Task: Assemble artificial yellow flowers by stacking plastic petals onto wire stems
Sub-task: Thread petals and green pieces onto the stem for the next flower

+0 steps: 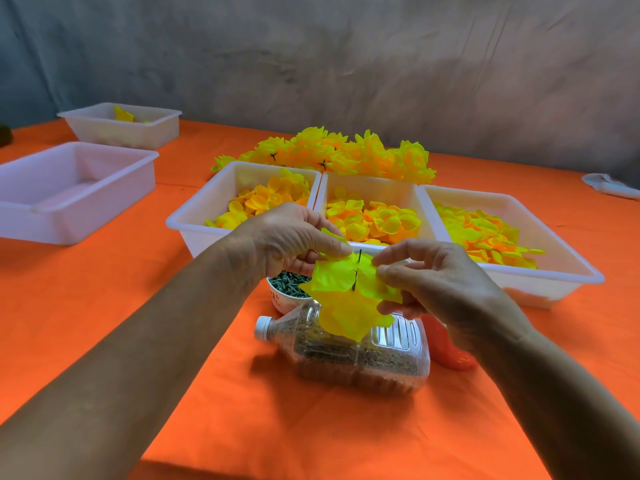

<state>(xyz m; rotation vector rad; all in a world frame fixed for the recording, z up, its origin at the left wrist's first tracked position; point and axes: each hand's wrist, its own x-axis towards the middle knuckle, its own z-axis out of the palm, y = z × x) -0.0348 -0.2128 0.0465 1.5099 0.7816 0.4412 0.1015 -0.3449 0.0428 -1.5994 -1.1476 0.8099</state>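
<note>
A large yellow petal layer hangs on a thin dark wire stem above a sand-filled plastic bottle lying on its side. My left hand pinches the petal's upper left edge. My right hand pinches its right side, close to the stem. Three white trays of loose yellow and orange petals stand behind: left, middle, right. Finished yellow flowers are heaped beyond them.
A small bowl of dark green stem pieces sits just behind the bottle. Two more white trays stand at the far left on the orange tablecloth. An orange object lies right of the bottle. A grey wall backs the table.
</note>
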